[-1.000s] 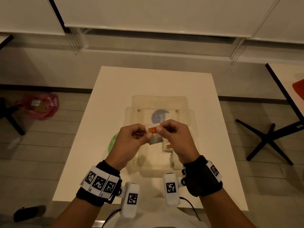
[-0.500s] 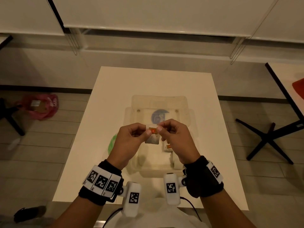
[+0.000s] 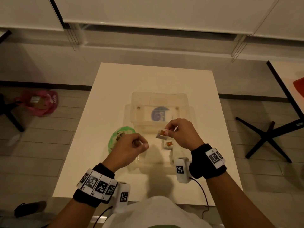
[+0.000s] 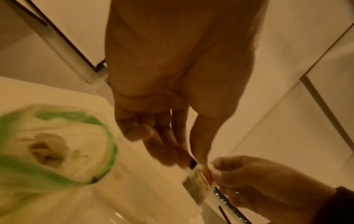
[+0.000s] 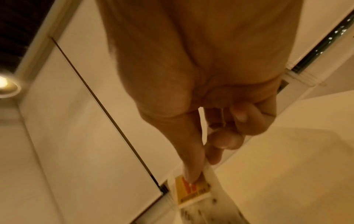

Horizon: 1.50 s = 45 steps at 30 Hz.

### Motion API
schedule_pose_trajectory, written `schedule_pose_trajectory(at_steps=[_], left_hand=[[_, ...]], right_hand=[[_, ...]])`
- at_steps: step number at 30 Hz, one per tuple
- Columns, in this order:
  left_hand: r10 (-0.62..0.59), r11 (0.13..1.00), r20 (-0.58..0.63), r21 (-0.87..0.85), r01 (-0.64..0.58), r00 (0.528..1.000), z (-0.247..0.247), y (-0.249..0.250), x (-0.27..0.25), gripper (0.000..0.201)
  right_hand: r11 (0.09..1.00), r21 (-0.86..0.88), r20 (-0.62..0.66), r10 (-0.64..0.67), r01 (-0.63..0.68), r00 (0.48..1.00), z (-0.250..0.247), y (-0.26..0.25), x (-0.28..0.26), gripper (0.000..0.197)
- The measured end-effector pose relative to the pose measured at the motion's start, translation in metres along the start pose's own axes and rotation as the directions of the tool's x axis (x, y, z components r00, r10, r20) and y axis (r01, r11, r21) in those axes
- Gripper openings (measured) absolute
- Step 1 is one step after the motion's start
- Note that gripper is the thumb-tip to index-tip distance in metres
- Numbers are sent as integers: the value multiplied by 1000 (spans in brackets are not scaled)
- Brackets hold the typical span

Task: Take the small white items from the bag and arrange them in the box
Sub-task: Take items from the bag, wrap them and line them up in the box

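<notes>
My right hand [image 3: 166, 131] pinches a small white packet [image 3: 160, 135] with an orange label above the open clear plastic box [image 3: 184, 155]. The right wrist view shows thumb and forefinger [image 5: 191, 171] clamped on that packet [image 5: 189, 192]. A second white packet [image 3: 169, 143] lies inside the box, just below the held one. My left hand [image 3: 144, 144] hovers over the box's left edge with fingers curled and thumb against forefinger, a short way left of the held packet [image 4: 197, 181]. The green and white bag [image 3: 115, 137] lies on the table beside the box, behind my left hand.
The box's lid [image 3: 158, 99] is folded back on the far side and shows a blue round sticker. The white table [image 3: 148, 79] has bare surface beyond and to both sides. A pink bag [image 3: 39, 102] lies on the floor at left, and a black table base [image 3: 266, 137] stands at right.
Both hands pinched the packet together over the box before. Now my left hand has let go and dropped left, while my right hand carries the packet slightly right.
</notes>
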State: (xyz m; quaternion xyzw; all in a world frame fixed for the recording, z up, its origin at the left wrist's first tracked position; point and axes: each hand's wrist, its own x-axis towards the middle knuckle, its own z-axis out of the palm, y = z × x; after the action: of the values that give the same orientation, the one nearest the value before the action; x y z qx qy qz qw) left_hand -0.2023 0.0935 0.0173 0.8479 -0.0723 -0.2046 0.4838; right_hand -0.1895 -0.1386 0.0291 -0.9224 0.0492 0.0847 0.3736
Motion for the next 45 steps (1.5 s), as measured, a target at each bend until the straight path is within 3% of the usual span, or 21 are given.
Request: schedule_pose_trajectory(at_steps=[3,6,9,14,20,24,27,30,36,42,45], left_hand=[[-114,983,286,169,67,951,-9,-29,-11,11],[-235,930,407,359,82,883,-12,-53,-26,22],[-354,880,459,457,125,815,-13,-79,-40,28],[-538,818,527,513,259,658,-17,-118,-62,35],[-687,698,448,625,350,572,-7,-163,-92,31],[-716,648,382,675,352,585,5,-190,-108,39],[-715,619,311,698,360,625,11,-208,-119,35],[-693,641,253,644,417,675,16,-219,-125,40],[-672,682,176,524,510,719,16,-247,-132,39],[-683,691,149,449,566,715,16,-262,-129,37],[-728,659,204,472,585,655,13,-264,-127,23]], right_hand=[[996,-61,85,69,-64,994,9,24,13,4],[979,-156,177,158,-131,972,22,43,22,7],[957,-207,262,253,-202,931,38,58,29,10],[931,-246,324,342,-271,882,58,77,34,15],[902,-354,313,364,-249,877,67,89,41,19],[873,-445,240,332,-200,912,70,89,46,17],[846,-507,192,296,-164,936,72,89,51,13],[810,-575,176,260,-115,949,73,88,53,12],[770,-636,189,215,-47,958,76,87,53,14],[772,-635,176,190,-36,966,70,80,48,13],[829,-557,138,155,-53,978,63,62,44,12]])
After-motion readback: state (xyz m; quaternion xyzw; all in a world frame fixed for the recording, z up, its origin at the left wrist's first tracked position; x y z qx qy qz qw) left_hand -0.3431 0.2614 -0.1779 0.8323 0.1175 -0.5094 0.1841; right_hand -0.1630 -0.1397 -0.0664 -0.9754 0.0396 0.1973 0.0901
